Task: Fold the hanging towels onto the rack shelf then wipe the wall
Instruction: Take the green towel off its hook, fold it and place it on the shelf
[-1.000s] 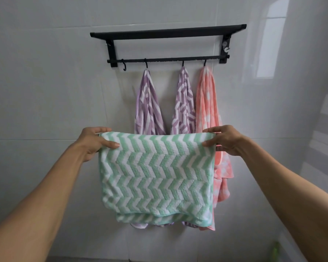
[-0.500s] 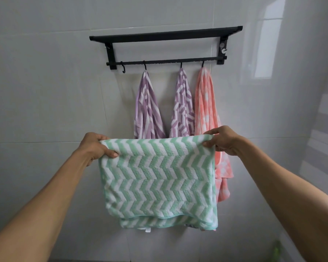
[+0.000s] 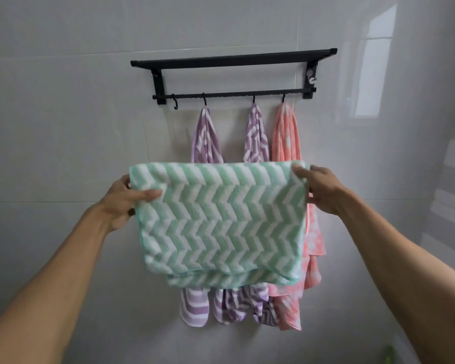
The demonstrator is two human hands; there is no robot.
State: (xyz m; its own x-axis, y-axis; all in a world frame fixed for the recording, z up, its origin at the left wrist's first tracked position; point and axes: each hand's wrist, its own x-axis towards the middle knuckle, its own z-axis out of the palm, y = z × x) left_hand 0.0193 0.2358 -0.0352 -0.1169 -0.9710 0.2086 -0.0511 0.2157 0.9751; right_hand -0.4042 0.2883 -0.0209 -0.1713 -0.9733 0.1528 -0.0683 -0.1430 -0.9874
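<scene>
A green and white zigzag towel (image 3: 221,222), folded double, hangs in front of me. My left hand (image 3: 124,200) grips its upper left corner, thumb on the front. My right hand (image 3: 318,187) pinches its upper right corner. Above it a black rack shelf (image 3: 234,58) is fixed to the tiled wall (image 3: 63,114), with a hook bar (image 3: 237,93) under it. Two purple striped towels (image 3: 206,137) (image 3: 256,135) and a pink towel (image 3: 285,135) hang from the hooks, their middles hidden behind the green towel.
The leftmost hook (image 3: 174,104) carries nothing. A bright window reflection (image 3: 373,74) shows on the glossy wall at the right. A small green thing (image 3: 389,354) sits at the bottom right edge, too blurred to tell what it is.
Both hands have lifted the green towel higher toward the rack and hold it stretched flat. The hanging towels now show below its lower edge.
</scene>
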